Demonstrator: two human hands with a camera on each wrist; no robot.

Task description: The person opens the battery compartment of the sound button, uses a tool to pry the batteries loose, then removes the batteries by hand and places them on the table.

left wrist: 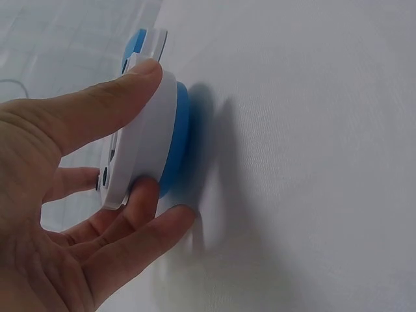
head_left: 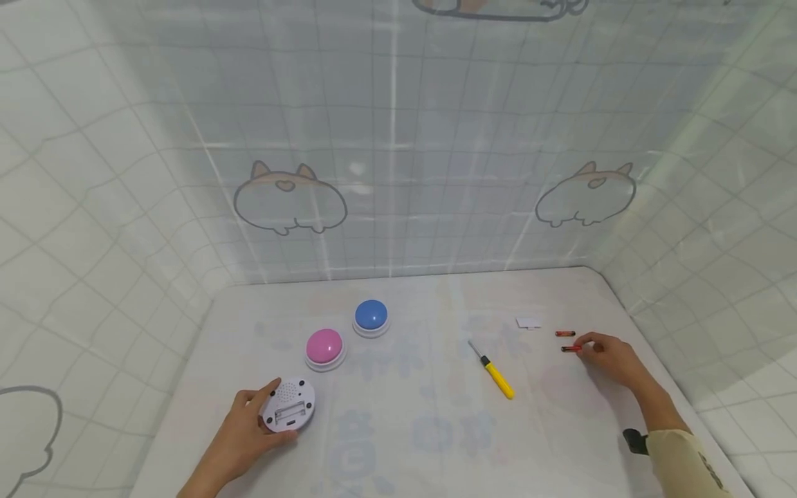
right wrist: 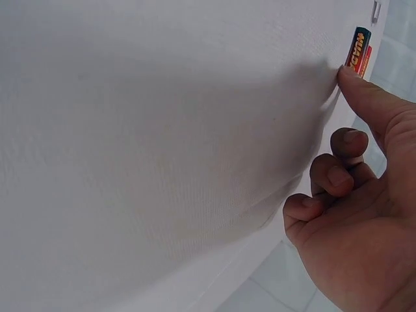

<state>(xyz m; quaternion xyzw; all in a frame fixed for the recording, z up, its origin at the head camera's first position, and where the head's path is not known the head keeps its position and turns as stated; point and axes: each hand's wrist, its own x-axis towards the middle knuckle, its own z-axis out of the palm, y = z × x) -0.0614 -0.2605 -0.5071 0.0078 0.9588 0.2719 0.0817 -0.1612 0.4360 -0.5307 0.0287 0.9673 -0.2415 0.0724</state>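
My left hand [head_left: 239, 430] grips a round white push-button device [head_left: 290, 404] by its rim, thumb on one side and fingers on the other. Its underside faces up, with a battery compartment that looks empty and small dark feet. In the left wrist view the device's blue dome [left wrist: 175, 140] points down to the table. At the right, my right hand [head_left: 610, 356] pinches the end of a red and black battery [head_left: 569, 349]; its index finger is hidden in the right wrist view. A second battery [head_left: 565, 333] lies just beyond it.
A pink-domed button [head_left: 325, 347] and a blue-domed button [head_left: 371, 317] stand left of the middle. Right of the middle lies a yellow-handled screwdriver [head_left: 498, 379]. A small white cover [head_left: 528, 323] lies near the batteries. Patterned curtains [head_left: 398, 159] hang around the white table [head_left: 411, 387].
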